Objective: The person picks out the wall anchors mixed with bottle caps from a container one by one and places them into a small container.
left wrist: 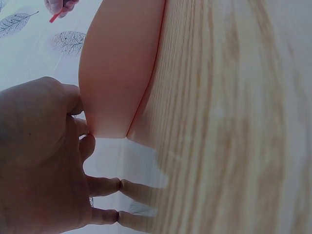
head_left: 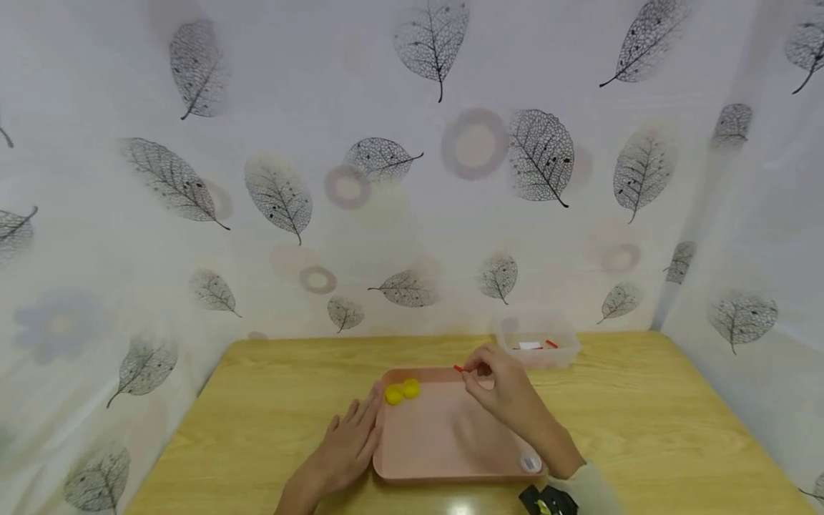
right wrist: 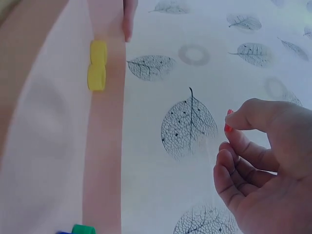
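Between thumb and index finger, my right hand (head_left: pixel 505 390) pinches a small red stick-like piece (head_left: pixel 458 368), held above the far side of a pink tray (head_left: pixel 438 436). The right wrist view shows that red piece (right wrist: pixel 228 121) at the fingertips. My left hand (head_left: pixel 347 443) lies along the tray's left side, fingers straight and touching its wall (left wrist: pixel 117 78). Two round yellow pieces (head_left: pixel 402 390) sit side by side in the tray's far left corner. A green piece (right wrist: pixel 84 229) and a blue piece (right wrist: pixel 64 232) show at the bottom of the right wrist view; the right hand hides them in the head view.
Behind the right hand stands a clear plastic box (head_left: pixel 566 355) with red pieces and a white piece inside. A small round whitish item (head_left: pixel 531 463) is at the tray's near right corner. The wood-grain table (head_left: pixel 257 400) is backed by a leaf-patterned curtain (head_left: pixel 386 236).
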{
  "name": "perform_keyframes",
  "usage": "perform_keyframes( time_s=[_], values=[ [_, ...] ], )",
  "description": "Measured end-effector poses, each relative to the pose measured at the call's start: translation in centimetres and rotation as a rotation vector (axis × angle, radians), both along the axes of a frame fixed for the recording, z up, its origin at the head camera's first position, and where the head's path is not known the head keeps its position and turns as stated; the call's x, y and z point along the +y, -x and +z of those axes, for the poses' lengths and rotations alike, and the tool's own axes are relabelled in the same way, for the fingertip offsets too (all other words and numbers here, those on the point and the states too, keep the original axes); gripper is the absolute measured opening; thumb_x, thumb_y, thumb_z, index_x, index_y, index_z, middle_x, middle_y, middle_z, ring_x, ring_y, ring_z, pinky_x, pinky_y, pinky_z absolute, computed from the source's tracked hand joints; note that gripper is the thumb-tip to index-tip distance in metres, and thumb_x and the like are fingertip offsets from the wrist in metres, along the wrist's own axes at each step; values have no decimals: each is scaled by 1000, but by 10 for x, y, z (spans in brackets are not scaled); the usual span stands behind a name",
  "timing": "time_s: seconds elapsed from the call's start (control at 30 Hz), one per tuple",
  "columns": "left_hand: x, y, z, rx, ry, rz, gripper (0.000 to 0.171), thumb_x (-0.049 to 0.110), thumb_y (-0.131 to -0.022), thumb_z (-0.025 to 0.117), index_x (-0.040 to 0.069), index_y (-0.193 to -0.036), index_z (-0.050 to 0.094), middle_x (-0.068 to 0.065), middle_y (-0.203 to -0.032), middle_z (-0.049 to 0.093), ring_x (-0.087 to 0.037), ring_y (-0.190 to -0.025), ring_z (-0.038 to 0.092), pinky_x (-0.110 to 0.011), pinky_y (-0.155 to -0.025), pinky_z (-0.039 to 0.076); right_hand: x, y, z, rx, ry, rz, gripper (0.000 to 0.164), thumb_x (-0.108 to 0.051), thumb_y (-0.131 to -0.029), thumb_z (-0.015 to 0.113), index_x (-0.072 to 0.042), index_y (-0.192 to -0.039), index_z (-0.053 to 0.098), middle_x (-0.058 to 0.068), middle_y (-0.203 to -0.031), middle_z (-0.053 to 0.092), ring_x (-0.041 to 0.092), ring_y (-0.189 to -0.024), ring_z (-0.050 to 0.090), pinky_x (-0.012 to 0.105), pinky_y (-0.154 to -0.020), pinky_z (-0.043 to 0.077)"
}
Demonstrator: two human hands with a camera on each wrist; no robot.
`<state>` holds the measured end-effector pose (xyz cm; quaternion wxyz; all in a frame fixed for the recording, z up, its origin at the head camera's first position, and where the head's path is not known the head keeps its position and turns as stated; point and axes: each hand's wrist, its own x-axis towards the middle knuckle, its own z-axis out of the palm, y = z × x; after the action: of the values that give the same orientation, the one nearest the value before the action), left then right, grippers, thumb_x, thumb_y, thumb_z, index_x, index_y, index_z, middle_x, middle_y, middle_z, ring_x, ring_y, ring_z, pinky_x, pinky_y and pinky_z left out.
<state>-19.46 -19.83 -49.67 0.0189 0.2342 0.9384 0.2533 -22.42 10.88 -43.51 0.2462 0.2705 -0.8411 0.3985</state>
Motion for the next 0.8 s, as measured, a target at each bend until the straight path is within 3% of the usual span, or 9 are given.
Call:
perform_keyframes(
  time_s=[0.13, 0.33, 0.6, 0.8],
  values=[
    [2, 0, 0, -24, 10, 5, 59, 32, -113, 33, 10, -166, 15, -8, -170, 19, -54, -147, 26, -81, -107, 19, 11, 1, 1, -32, 16, -5, 18, 6, -81, 73, -9, -88, 67, -1, -88, 62, 20, -78, 63, 34, -67, 59],
    [4, 0, 0, -33, 16, 9, 59, 31, -113, 33, 10, -165, 17, -7, -170, 18, -54, -147, 26, -81, -107, 19, 24, 5, 9, -8, -5, -22, 19, 6, -84, 75, -11, -89, 68, -1, -90, 61, 17, -79, 59, 31, -65, 58],
    [4, 1, -1, -39, 21, 4, 59, 32, -114, 32, 10, -166, 15, -7, -171, 17, -54, -147, 26, -82, -106, 19, 47, 15, 20, 45, 15, -114, 17, 4, -86, 77, -10, -92, 69, -3, -90, 63, 11, -78, 57, 25, -68, 51],
    [1, 1, -1, -37, 2, 1, 59, 31, -114, 33, 12, -166, 13, -9, -170, 18, -56, -146, 26, -84, -104, 19, 60, 22, 17, 86, 60, -174, 21, 9, -82, 78, -7, -91, 69, 1, -89, 64, 17, -75, 60, 18, -68, 50]
  ],
)
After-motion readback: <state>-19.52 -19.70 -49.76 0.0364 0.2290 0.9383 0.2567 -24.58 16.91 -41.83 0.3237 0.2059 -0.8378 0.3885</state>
